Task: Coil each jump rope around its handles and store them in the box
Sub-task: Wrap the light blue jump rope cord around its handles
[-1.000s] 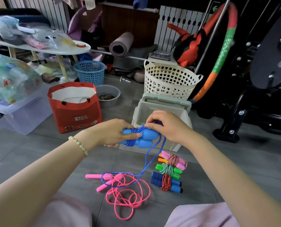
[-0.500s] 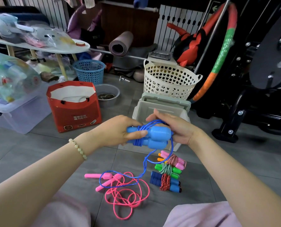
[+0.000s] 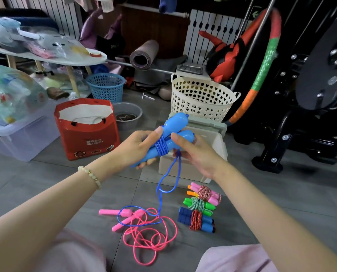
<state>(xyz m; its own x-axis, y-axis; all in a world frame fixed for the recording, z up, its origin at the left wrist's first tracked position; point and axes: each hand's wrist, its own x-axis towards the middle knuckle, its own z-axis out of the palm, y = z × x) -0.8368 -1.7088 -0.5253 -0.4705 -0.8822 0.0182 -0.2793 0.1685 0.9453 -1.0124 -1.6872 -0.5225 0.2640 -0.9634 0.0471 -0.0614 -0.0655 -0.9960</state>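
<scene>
Cord point(image 3: 161, 146), thin and blue, rings two smooth bulbous plastic handles point(image 3: 175, 122).

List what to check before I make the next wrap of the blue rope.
1. Both blue handles gripped together by the left hand: ok.
2. The wraps sit snug at mid-handle: ok.
3. Grip of the right hand on the loose blue cord: cannot tell; the cord runs out from under its fingers.
4. Loose cord free of the pink rope: not ok; it lies across the pink handles and cord on the floor.
5. Opening of the box clear: cannot tell; the hands hide it.
</scene>
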